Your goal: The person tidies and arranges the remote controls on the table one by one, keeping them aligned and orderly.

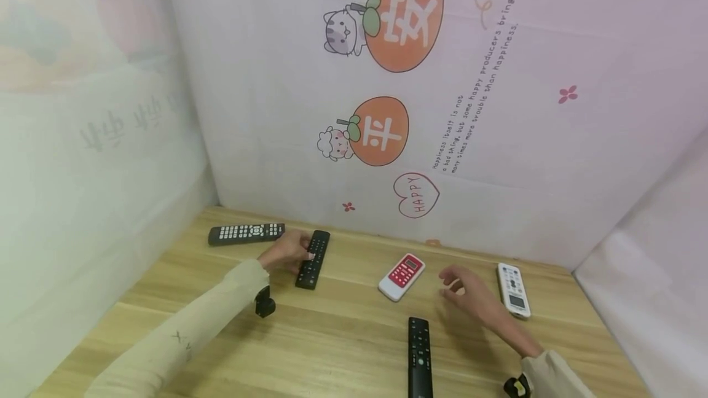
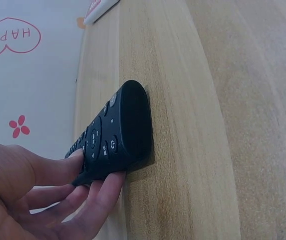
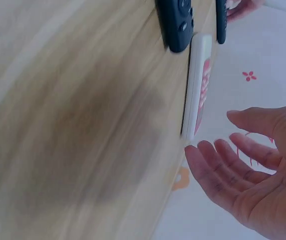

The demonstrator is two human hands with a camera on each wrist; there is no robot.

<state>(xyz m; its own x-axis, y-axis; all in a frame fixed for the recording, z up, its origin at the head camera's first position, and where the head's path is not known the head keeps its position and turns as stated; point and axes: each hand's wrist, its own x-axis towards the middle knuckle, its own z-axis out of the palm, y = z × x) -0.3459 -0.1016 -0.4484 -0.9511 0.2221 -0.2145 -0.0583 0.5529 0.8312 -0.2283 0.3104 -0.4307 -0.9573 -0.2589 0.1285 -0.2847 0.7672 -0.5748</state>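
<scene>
My left hand [image 1: 289,249] grips a black remote control [image 1: 314,260] at the back left of the wooden table. In the left wrist view the thumb lies on the button face of this remote [image 2: 115,132], and the fingers [image 2: 102,197] curl under its side edge. My right hand [image 1: 469,292] hovers over the table with loosely bent fingers and holds nothing. Left of it lies a white remote with a red face [image 1: 402,276]; the right wrist view shows that remote [image 3: 198,87] edge-on, just past the fingertips.
Another black remote with white buttons [image 1: 246,233] lies at the far left, close behind my left hand. A long black remote [image 1: 420,358] lies at the front middle. Right of my right hand is a white remote [image 1: 514,290]. Printed cloth walls [image 1: 265,109] enclose the table's back and sides.
</scene>
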